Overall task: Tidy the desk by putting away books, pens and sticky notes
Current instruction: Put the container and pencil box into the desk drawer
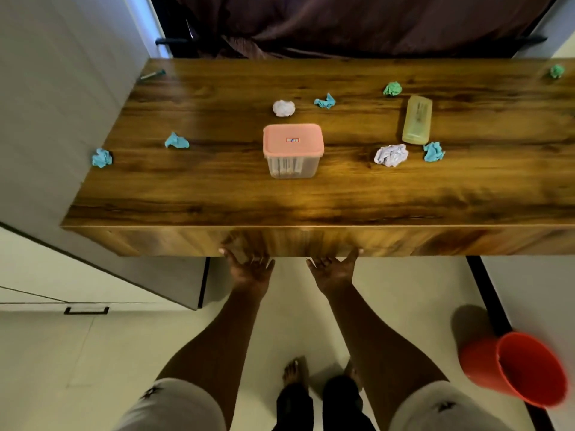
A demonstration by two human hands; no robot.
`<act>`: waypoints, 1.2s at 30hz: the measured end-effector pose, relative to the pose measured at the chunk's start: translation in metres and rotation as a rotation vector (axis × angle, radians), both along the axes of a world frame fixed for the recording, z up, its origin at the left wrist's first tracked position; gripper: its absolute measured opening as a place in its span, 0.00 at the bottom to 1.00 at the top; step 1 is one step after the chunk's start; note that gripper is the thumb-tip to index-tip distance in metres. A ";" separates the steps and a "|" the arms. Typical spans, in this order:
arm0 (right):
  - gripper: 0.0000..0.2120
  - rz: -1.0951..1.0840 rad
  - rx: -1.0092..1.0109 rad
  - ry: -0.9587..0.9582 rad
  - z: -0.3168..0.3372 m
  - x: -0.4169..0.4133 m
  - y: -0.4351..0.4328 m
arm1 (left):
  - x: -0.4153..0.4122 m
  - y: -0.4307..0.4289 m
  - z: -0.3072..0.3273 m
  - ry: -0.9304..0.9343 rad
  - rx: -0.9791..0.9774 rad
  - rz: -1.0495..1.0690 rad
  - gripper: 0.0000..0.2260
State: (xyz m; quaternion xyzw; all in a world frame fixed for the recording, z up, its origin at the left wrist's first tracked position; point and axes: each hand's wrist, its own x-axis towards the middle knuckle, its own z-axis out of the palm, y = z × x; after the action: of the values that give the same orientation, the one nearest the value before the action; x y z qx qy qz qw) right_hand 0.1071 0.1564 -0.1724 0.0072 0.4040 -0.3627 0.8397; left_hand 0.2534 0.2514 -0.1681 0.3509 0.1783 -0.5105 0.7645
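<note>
Both my hands are palm-up under the front edge of the wooden desk (311, 200), fingers spread and holding nothing: my left hand (250, 267) and my right hand (334, 269). On the desk stands a clear box with a pink lid (293, 149), with pens visible inside. A yellow translucent pencil case (417, 119) lies to its right. Crumpled paper balls are scattered around: blue ones (176, 140) (101, 158) (433, 151) (325, 101), green ones (392, 88) (556, 71), and white ones (283, 107) (391, 155). A pen (152, 74) lies at the desk's far left corner.
An orange bucket (516, 368) stands on the floor at the right. A grey cabinet (46, 119) flanks the desk's left side, with a drawer handle (86, 310) lower down. A dark curtain (342, 23) hangs behind the desk. My bare feet are on the pale tiles.
</note>
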 end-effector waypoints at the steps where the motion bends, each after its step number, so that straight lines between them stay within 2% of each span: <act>1: 0.50 0.000 -0.009 0.002 -0.001 -0.003 0.003 | -0.002 0.004 0.002 -0.016 0.005 -0.010 0.42; 3: 0.50 0.002 -0.013 0.031 0.000 -0.010 0.018 | -0.012 0.016 0.004 -0.043 0.050 -0.022 0.45; 6: 0.49 0.032 0.008 0.094 0.003 -0.027 0.046 | -0.028 0.038 0.003 -0.005 0.156 -0.010 0.44; 8: 0.45 0.122 -0.002 0.184 0.015 -0.041 0.062 | -0.034 0.054 0.013 -0.010 0.219 -0.042 0.41; 9: 0.39 0.192 -0.033 0.258 0.024 -0.049 0.069 | -0.038 0.064 0.022 -0.064 0.270 -0.064 0.37; 10: 0.32 0.267 -0.110 0.366 0.037 -0.059 0.077 | -0.044 0.074 0.033 -0.204 0.342 -0.070 0.32; 11: 0.25 0.339 -0.252 0.508 0.053 -0.068 0.085 | -0.051 0.085 0.049 -0.435 0.431 -0.059 0.27; 12: 0.19 0.400 -0.453 0.675 0.071 -0.078 0.094 | -0.060 0.096 0.065 -0.710 0.498 -0.042 0.25; 14: 0.14 0.424 -0.962 0.997 0.104 -0.093 0.110 | -0.074 0.113 0.088 -1.230 0.480 -0.032 0.27; 16: 0.16 0.392 -1.423 1.252 0.119 -0.096 0.113 | -0.078 0.111 0.089 -1.716 0.566 -0.173 0.28; 17: 0.20 0.436 -1.561 1.392 0.121 -0.092 0.109 | -0.077 0.105 0.088 -1.910 0.648 -0.290 0.28; 19: 0.26 0.640 -1.663 1.657 0.116 -0.080 0.097 | -0.078 0.091 0.085 -2.111 0.762 -0.549 0.28; 22: 0.27 0.911 -1.706 1.802 0.096 -0.082 0.098 | -0.086 0.092 0.075 -2.230 0.905 -0.729 0.29; 27: 0.21 0.834 -1.840 1.816 0.094 -0.106 0.115 | -0.100 0.115 0.081 -2.280 0.956 -0.678 0.26; 36: 0.31 0.969 -1.831 1.701 0.085 -0.158 0.190 | -0.142 0.191 0.066 -2.257 0.899 -0.740 0.31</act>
State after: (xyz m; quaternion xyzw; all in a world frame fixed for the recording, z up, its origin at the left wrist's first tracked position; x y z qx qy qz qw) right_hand -0.0512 0.3467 -0.0877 -0.9231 0.3724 -0.0606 0.0747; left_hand 0.1115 0.4428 -0.1025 0.8454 -0.5211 -0.0059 0.1170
